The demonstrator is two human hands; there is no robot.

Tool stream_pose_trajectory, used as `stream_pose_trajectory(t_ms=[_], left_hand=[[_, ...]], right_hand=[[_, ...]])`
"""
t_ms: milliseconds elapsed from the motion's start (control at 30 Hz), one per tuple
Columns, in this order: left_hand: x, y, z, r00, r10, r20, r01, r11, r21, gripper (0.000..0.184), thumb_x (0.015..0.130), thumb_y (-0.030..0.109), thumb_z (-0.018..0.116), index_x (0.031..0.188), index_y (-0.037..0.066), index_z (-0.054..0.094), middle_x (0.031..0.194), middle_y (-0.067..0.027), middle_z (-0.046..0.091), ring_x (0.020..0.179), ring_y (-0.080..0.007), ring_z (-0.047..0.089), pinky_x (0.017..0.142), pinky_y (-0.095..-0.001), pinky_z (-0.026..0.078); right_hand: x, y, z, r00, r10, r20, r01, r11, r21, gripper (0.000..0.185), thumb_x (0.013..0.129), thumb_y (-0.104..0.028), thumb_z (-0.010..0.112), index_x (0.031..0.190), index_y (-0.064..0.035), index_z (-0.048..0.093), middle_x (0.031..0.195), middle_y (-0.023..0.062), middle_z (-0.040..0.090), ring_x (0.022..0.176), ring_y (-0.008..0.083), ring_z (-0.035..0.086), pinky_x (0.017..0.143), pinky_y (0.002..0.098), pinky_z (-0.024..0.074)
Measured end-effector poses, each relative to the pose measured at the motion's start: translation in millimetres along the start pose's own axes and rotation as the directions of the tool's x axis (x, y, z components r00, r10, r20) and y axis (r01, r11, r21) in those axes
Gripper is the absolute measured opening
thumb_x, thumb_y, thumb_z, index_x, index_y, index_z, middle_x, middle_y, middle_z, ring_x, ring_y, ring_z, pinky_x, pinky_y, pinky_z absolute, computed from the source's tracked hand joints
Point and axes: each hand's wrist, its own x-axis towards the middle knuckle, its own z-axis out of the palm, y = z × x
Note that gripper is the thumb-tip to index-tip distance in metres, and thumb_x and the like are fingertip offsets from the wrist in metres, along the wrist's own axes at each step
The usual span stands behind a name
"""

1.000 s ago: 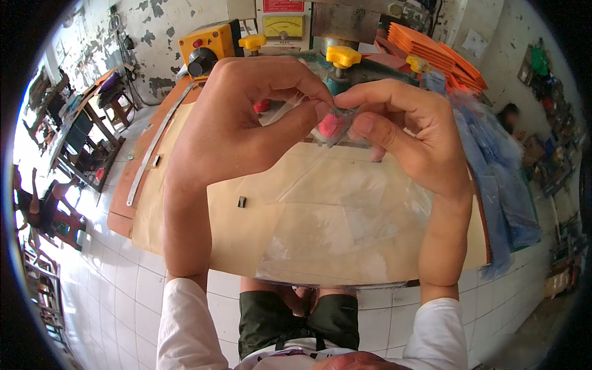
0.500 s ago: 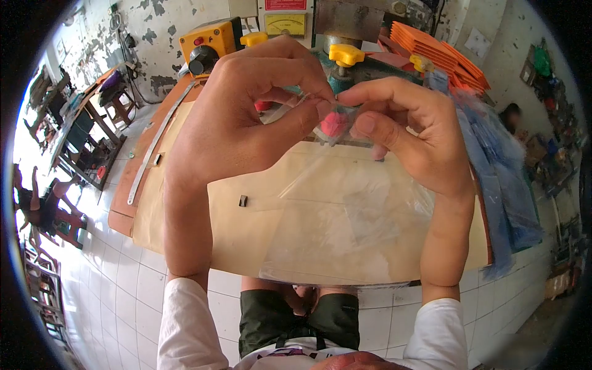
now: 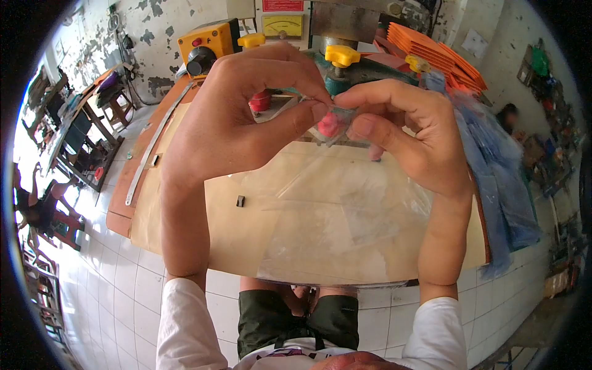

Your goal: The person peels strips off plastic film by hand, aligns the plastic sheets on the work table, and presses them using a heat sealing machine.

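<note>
A clear plastic sheet spreads over the table and rises toward my hands. My left hand pinches its raised edge between thumb and forefinger. Close beside it, my right hand also grips the clear plastic, thumb and fingers bent together. The fingertips nearly meet above the table. Behind the plastic, a pinkish-red round part shows, blurred by the film. A red knob is visible through the gap in my left hand. Beneath my left forearm's inner side, a small dark piece lies on the tan table covering.
A machine with yellow knobs and a yellow control box stands at the back. Along the left lies a metal ruler. Folded orange sheets and blue plastic occupy the right. A person sits far left.
Both hands keep their pinch on the plastic with almost the same pose. The view has shifted slightly, and more of the red knob shows through the gap in my left hand.
</note>
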Motion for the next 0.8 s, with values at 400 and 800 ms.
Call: stream_pose_trajectory(t_ms=[400,800], left_hand=[[-1,7,0,0.957,-0.267,0.115,0.289,0.918,-0.272,0.013,0.087,0.006,0.071,0.096,-0.002,0.069,0.092,-0.0071,0.067,0.082,-0.0102,0.059,0.072,-0.0254,0.046],[0,5,1,0.966,-0.240,0.099,0.252,0.959,-0.128,0.010,0.085,0.007,0.074,0.090,-0.001,0.071,0.082,-0.0034,0.066,0.070,-0.0075,0.053,0.061,-0.0248,0.038]], right_hand=[[0,-3,4,0.999,0.003,-0.049,-0.002,1.000,0.022,0.020,0.091,-0.006,0.068,0.111,-0.0027,0.069,0.081,0.0003,0.069,0.073,0.0031,0.062,0.061,0.0195,0.0483],[0,0,4,0.997,0.009,-0.072,-0.006,0.999,0.041,0.022,0.090,-0.004,0.069,0.112,-0.0035,0.070,0.078,0.0001,0.069,0.069,0.0021,0.061,0.059,0.0188,0.0471]])
